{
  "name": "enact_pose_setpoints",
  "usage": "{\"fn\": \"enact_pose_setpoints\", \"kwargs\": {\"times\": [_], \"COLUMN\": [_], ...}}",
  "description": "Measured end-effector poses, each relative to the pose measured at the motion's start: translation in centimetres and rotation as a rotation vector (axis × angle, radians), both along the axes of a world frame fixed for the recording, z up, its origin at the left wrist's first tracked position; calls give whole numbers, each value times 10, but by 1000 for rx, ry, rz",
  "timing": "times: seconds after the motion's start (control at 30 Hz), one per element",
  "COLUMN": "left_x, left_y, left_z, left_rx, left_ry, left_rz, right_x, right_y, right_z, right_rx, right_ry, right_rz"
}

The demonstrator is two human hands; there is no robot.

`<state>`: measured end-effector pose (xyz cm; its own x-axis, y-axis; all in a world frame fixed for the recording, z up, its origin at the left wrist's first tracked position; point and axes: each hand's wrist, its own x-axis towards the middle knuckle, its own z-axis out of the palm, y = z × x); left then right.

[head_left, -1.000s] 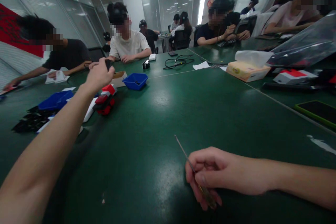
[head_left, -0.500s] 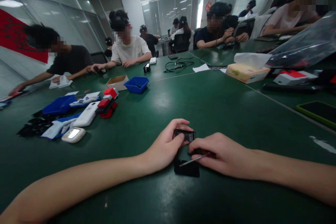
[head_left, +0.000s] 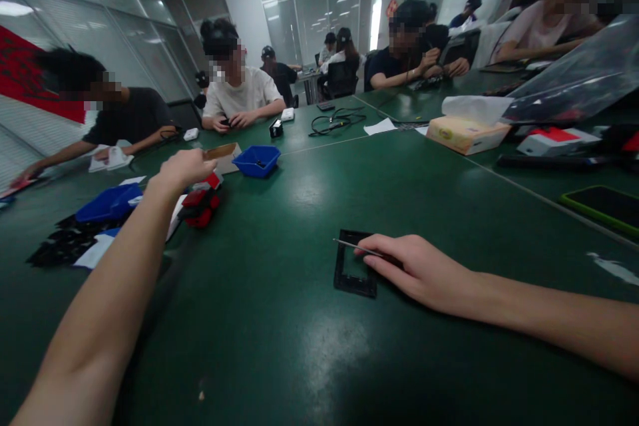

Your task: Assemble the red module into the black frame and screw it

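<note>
Pinching one slim tool (head_left: 352,245) in my right hand (head_left: 419,274), one black frame (head_left: 355,285) lying beneath it on the table (head_left: 279,266), my left hand (head_left: 182,169) hovering by one cardboard box (head_left: 227,160), its grip too hidden to tell, two blue trays (head_left: 258,163) sitting near.

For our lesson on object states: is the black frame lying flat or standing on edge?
Flat: the black frame shows its broad face, with green tabletop visible through its opening.
</note>
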<state>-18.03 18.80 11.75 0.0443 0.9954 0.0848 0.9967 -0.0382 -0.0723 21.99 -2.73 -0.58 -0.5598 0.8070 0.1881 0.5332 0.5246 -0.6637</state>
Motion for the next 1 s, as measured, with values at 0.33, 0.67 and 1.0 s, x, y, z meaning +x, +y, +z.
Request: {"fn": "enact_pose_setpoints", "kwargs": {"times": [0.33, 0.67, 1.0], "left_x": [-23, -7, 126], "left_y": [16, -36, -125], "left_z": [-31, 43, 16], "left_rx": [-87, 139, -231], "left_ry": [58, 197, 343], "left_rz": [287, 251, -331], "right_x": [0, 5, 5], "right_y": [3, 6, 10], "right_z": [-2, 5, 4], "right_rx": [13, 1, -65], "right_ry": [11, -15, 86], "right_rz": [-11, -34, -91]}}
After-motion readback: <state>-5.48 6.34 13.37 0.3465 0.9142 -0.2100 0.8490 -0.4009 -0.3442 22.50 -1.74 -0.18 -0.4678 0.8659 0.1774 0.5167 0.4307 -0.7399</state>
